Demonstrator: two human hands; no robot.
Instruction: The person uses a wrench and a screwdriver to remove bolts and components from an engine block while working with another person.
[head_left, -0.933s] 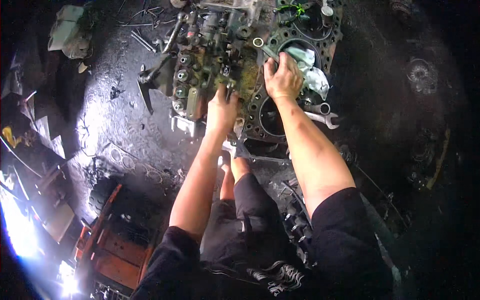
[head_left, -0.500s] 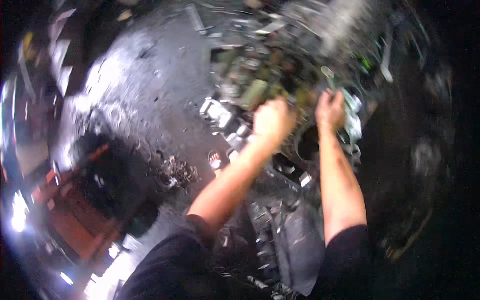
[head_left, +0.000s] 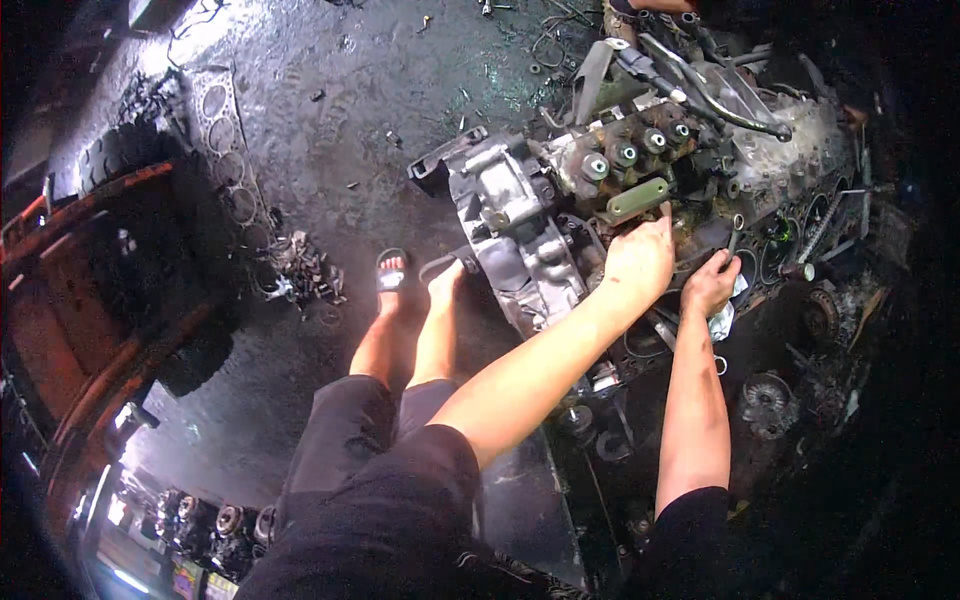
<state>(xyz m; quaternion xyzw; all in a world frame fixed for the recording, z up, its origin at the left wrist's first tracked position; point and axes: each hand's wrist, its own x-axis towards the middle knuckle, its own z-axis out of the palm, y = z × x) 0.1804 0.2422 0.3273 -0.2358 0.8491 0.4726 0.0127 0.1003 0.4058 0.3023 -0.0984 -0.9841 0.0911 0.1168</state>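
Observation:
My left hand [head_left: 640, 258] rests low on a greasy engine, its index finger stretched toward the end of an olive-green oblong cover [head_left: 638, 201]. The other fingers curl under, and whatever they may hold is hidden. To its right, my right hand [head_left: 710, 286] is closed around a ring spanner [head_left: 737, 228], whose ring end sticks up past the fingers. A pale crumpled piece [head_left: 722, 320], perhaps cloth or plastic, shows beside that hand. Several round fittings [head_left: 626, 153] stand in a row on the engine beyond the green cover. A silver-grey casting [head_left: 515, 205] forms the engine's left side.
Two sandalled feet [head_left: 392, 272] stand left of the engine. A flat gasket [head_left: 222, 135] and a heap of small metal parts [head_left: 305, 268] lie on the oily floor. A red-framed wheeled machine [head_left: 110, 270] stands at left. Another person's arm [head_left: 660, 5] shows at the top edge.
The view has swung and become sharper, so the engine sits farther right. Both my hands stay at the engine, now lower and farther right in the picture.

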